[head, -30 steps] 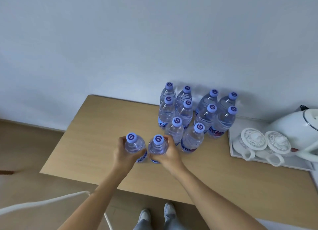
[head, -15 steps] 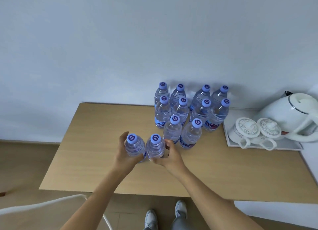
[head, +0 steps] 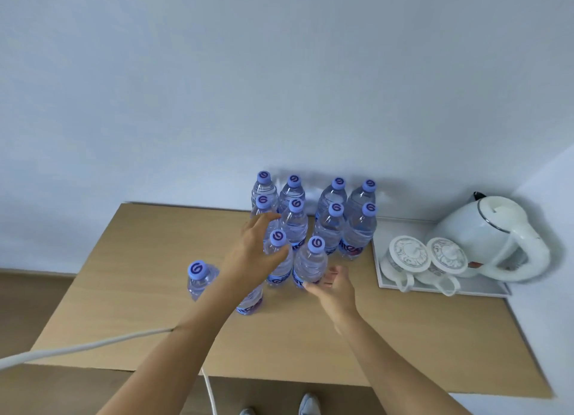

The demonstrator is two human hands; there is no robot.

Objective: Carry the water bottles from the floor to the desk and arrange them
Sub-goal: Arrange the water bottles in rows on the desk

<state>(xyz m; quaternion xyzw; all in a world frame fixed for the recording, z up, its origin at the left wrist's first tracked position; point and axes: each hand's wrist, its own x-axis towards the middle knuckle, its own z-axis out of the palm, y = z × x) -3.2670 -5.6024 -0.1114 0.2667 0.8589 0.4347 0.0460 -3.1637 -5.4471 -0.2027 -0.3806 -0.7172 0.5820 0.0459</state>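
Observation:
Several clear water bottles with blue caps stand in a cluster (head: 329, 225) at the back of the wooden desk (head: 139, 259). One bottle (head: 198, 278) stands alone at the front left, and another (head: 250, 302) beside it is mostly hidden behind my left forearm. My left hand (head: 254, 250) reaches over the cluster with fingers spread, its thumb in front of the front-left cluster bottle (head: 278, 243). Lower down, my right hand (head: 334, 285) is relaxed, fingertips at the base of the front-right cluster bottle (head: 310, 265). Neither hand holds anything.
A white tray (head: 484, 290) at the right holds a white kettle (head: 484, 237) and two lidded cups (head: 410, 254). The wall runs right behind the bottles. A white cable (head: 77, 349) crosses the desk's front left corner. My shoes (head: 307, 405) show below the front edge.
Both hands have let go of the two front bottles, which now stand on the desk. The left hand moved forward over the cluster; the right hand moved right to the front-right bottle.

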